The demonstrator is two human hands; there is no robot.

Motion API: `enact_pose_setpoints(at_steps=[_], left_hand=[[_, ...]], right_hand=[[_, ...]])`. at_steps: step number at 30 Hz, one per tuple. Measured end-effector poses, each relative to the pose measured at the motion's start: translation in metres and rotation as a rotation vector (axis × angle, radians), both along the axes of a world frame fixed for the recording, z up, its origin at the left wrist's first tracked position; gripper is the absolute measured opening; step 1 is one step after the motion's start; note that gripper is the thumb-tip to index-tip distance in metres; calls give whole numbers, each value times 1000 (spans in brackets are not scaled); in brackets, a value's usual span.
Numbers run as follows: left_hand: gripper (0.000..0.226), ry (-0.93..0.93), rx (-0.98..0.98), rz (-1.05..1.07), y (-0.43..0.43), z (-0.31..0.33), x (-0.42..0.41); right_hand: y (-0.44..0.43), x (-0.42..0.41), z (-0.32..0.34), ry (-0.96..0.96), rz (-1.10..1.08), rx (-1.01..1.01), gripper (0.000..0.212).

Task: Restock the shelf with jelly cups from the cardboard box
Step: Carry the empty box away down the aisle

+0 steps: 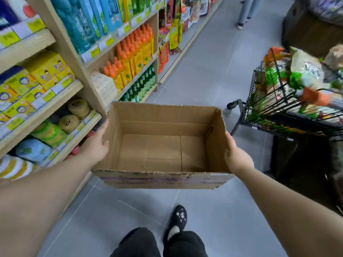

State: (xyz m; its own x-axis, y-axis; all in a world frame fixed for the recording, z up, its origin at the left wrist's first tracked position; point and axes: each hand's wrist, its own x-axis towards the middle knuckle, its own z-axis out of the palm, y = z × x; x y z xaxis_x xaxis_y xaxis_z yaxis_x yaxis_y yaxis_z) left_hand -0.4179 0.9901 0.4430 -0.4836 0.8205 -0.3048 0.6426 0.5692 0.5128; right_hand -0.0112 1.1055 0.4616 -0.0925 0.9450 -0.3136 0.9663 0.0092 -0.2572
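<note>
I carry an open cardboard box [163, 125] above the grey floor, in the middle of the head view. Its inside is bare; no jelly cups show in it. My left hand [96, 143] presses flat against the outside of the box's left wall, fingers straight. My right hand [236, 156] presses against the outside of the right wall, its index finger lying straight along the wall and the other fingers hidden behind the box. The wooden shelf unit [55, 102] runs along my left, stocked with boxes, bottles and round packs.
A black wire cart [259, 101] full of packaged goods stands to the right of the box. A dark counter [306, 30] is at the far right. Another person's legs [245, 12] stand far down the aisle. My shoe [178, 219] is on the floor tiles below.
</note>
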Motion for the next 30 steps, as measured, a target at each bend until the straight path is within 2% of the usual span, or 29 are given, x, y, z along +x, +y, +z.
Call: enact_pose_setpoints(at_steps=[7,14,17,24,28,30], left_hand=[[73,-32,32,212,55,-17,10],[73,-18,40,359,122,-46,-12],[72,-33,-13,440,149,-54,-22],[76,-73,-25,551,193,-82,-39],[78,-128,-136,653,207,-112,-39],[79,-159,-181,715,215,-126,-36]], right_hand=[[132,-24,10,-47,208,4,73],[251,-84,-15,-138,348,-32,72],[298,-114,-27,-248,435,-38,78],[390,-185,-58,-246,538,-117,70],[433,-223,-91,-355,636,-148,74],[453,-244,-107,-340,686,-170,72]])
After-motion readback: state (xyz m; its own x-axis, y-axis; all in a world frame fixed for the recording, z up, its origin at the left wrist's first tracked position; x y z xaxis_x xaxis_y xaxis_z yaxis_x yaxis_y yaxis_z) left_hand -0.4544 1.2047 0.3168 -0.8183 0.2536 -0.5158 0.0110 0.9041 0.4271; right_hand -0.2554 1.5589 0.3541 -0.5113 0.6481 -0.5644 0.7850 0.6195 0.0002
